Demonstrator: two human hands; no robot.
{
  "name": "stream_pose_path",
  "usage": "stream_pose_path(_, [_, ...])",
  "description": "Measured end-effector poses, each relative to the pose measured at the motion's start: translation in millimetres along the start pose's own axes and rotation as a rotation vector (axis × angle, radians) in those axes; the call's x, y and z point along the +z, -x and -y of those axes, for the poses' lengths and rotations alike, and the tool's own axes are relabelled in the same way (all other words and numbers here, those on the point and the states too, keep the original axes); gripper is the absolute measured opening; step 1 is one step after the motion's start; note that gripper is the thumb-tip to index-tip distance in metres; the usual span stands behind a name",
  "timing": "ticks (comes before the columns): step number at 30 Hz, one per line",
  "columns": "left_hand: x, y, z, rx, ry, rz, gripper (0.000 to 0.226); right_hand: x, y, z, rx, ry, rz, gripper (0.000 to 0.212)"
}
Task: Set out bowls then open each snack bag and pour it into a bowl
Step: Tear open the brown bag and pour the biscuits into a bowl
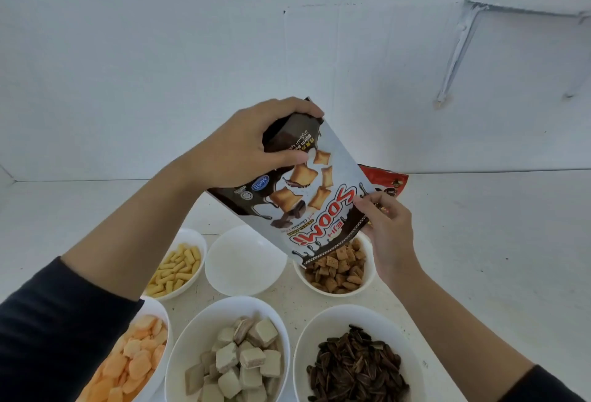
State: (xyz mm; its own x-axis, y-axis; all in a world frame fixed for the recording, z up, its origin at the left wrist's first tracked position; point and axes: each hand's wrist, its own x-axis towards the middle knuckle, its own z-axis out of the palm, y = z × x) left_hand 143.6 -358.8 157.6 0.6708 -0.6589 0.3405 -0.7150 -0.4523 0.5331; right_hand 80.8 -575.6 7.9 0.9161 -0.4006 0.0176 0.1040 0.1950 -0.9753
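axis: cereal bag [313, 197] inverted, diagonal, mouth low-right over cereal bowl [372, 277]
look: white-brown, "SOOM!" upside down
left hand [243, 149]: grips top end
right hand [388, 229]: pinches bag edge

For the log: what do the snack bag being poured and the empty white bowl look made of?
The snack bag looks like thin printed plastic film, glossy; it creases and dents where gripped. The empty bowl is smooth, white and faintly glossy with an even rounded rim: ceramic, glass or melamine, I cannot tell which.
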Motion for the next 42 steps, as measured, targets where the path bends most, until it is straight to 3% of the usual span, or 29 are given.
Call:
stream_pose_path(4, [-8,-2,-7,0.111,-0.007,-0.215,0.032,1,-5,10,-0.097,-0.010,0.026,0.028])
stream_pose_path(7, [-16,-2,-14,0.163,-0.021,-0.264,0.030,2,-9,16,-0.153,-0.032,0.027,0.020])
stream_pose_path(12, [-9,5,-4,0.122,-0.099,0.011,0.046,-5,-9,-5,-0.090,0.008,-0.001,0.016])
stream_pose_path(15, [3,10,2,0.140,-0.108,0.045,0.044,-9,-7,-17,-0.065,0.032,-0.029,0.016])
stream_pose_path(20, [-4,9,-9,0.028,0.189,-0.159,0.036,-5,-7,4,-0.191,0.067,-0.044,0.020])
stream_pose_path(27, [24,30,11,-0.088,0.261,-0.334,0.022,-5,-3,-4,-0.193,0.149,-0.043,0.025])
stream_pose_path(32, [53,55,35,-0.177,0.361,-0.472,0.028,-1,2,-16,-0.107,0.106,0.061,0.051])
stream_pose_path(36, [74,74,42,-0.294,0.520,-0.639,0.030,9,8,-22,-0.017,0.071,0.057,0.084])
stream_pose_path(38, [84,83,43,-0.369,0.612,-0.697,0.032,14,12,-24,0.058,-0.031,0.064,0.086])
stream_pose_path(42, [105,100,47,-0.447,0.788,-0.708,0.035,19,14,-25,0.157,-0.364,0.121,0.069])
